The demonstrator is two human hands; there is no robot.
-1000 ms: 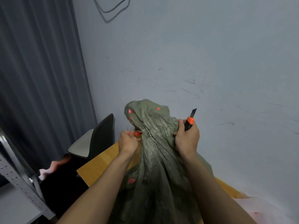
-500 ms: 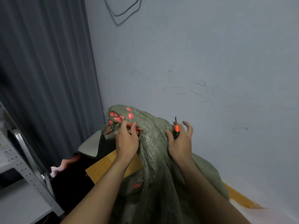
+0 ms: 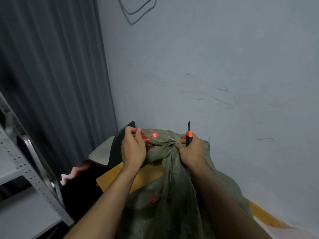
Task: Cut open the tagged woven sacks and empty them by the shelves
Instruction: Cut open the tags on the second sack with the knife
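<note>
A green woven sack (image 3: 174,192) with red tags (image 3: 154,135) stands on a wooden table (image 3: 143,175), its bunched neck drooping left. My left hand (image 3: 133,149) pinches a red-orange tie at the sack's top end. My right hand (image 3: 192,151) grips the gathered neck together with an orange-and-black utility knife (image 3: 189,135), blade pointing up and clear of the sack.
A black chair (image 3: 119,149) with a pale seat stands behind the table by the dark curtain (image 3: 51,83). Grey metal shelves (image 3: 25,178) run along the left. The scuffed wall (image 3: 224,75) is close behind the sack.
The sack's top has dropped and folded over to the left. Both hands have come lower with it, and my right hand now closes round the neck with the knife upright.
</note>
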